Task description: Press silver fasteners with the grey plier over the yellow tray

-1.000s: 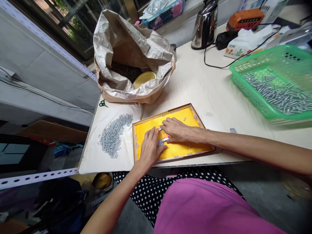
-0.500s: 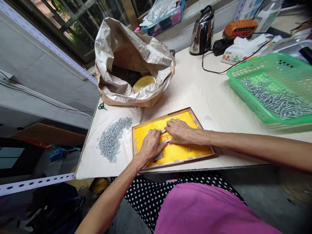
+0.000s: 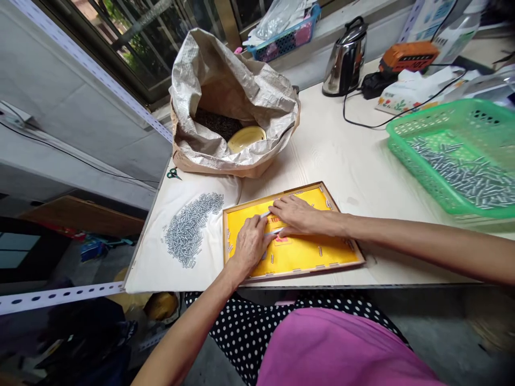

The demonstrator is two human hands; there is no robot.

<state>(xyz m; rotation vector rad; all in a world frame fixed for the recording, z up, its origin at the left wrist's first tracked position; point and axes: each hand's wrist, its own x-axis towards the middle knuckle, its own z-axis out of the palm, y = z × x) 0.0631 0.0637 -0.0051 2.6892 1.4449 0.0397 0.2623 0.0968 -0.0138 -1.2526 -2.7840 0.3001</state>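
Observation:
My left hand [image 3: 250,242] and my right hand [image 3: 296,215] meet over a shallow wooden tray [image 3: 225,236] with a yellow bottom. Their fingers are closed on a narrow silvery strip [image 3: 276,231]; a second pale strip [image 3: 265,214] shows at the far fingertips. Whether these are rows of small pieces or one solid part, I cannot tell. Several short ribbed metal pieces [image 3: 320,251] lie in the tray, many along its edges. Left of the tray, a heap of small silver metal pieces [image 3: 189,228] lies on a white cloth [image 3: 151,262].
A large open sack [image 3: 237,166] with dark contents and a yellow bowl [image 3: 247,138] stands behind the tray. A green basket [image 3: 432,185] of metal pieces sits right. Further back are a kettle [image 3: 345,59] and an orange tool battery [image 3: 408,56]. Small scissors [image 3: 174,173] lie left.
The view has shifted a little, so the tray and table appear further right and lower. My hands stay closed over the tray; the left covers more of a grey item near its fingers.

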